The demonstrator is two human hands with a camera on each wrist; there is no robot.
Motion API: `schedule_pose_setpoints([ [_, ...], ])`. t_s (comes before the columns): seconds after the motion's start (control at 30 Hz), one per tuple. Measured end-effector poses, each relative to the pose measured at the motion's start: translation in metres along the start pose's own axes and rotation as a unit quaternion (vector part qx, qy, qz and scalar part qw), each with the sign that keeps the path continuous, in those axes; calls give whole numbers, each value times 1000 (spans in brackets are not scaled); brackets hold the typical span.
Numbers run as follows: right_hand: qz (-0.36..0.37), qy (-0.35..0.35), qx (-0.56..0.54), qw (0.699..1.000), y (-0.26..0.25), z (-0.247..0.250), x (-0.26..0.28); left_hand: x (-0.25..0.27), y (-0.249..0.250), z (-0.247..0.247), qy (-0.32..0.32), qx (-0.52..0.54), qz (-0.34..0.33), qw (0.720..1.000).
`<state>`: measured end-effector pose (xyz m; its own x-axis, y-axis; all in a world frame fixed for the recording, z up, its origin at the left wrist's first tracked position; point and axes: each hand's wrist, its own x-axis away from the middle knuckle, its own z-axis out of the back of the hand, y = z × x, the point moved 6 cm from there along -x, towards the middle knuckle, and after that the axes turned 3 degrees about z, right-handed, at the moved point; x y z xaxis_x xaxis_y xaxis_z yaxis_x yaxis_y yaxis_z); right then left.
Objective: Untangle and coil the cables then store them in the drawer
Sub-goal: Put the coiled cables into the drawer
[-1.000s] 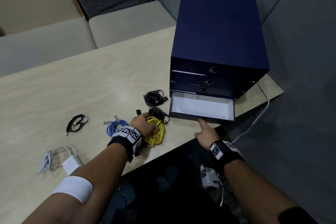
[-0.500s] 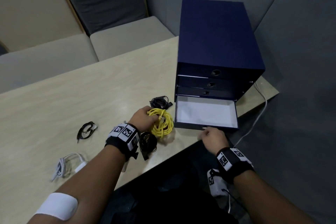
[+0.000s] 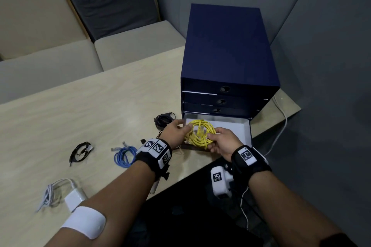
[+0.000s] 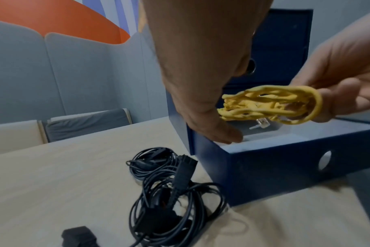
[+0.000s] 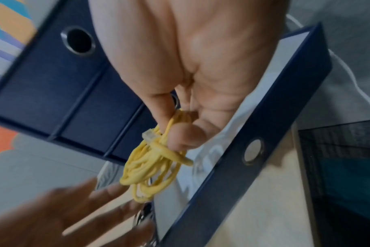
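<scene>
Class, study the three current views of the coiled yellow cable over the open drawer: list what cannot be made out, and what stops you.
- Left hand: blurred in right wrist view; whether it touches the coiled yellow cable is unclear.
- Open navy drawer: head view, hands and cable cover much of its floor.
- Tangled black cables: left wrist view, bottom edge cuts them off.

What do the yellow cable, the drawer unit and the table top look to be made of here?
Yellow cable: flexible matte plastic jacket with a clear plastic plug, like a network cable; it bends into loose loops.
Drawer unit: probably covered cardboard; matte navy outside, white lining, metal-ringed finger holes.
Table: pale wood-grain surface, likely laminate; faint sheen, and solid wood cannot be ruled out.
</scene>
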<state>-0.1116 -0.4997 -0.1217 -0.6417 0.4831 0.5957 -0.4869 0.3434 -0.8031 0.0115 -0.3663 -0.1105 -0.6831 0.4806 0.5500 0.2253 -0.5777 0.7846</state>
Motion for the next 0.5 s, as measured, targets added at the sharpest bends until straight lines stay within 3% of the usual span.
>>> schedule_pose_setpoints([
  [0.17, -71, 47, 20, 996, 4, 17, -50, -15, -8, -4, -12, -56, 31, 998],
  [0.27, -103, 39, 6, 994, 8, 13, -68, -19, -6, 1, -1, -41, 37, 998],
  [0.5, -121, 16, -192, 974, 6, -3, -99, -23, -4, 20, 49, -80, 34, 995],
])
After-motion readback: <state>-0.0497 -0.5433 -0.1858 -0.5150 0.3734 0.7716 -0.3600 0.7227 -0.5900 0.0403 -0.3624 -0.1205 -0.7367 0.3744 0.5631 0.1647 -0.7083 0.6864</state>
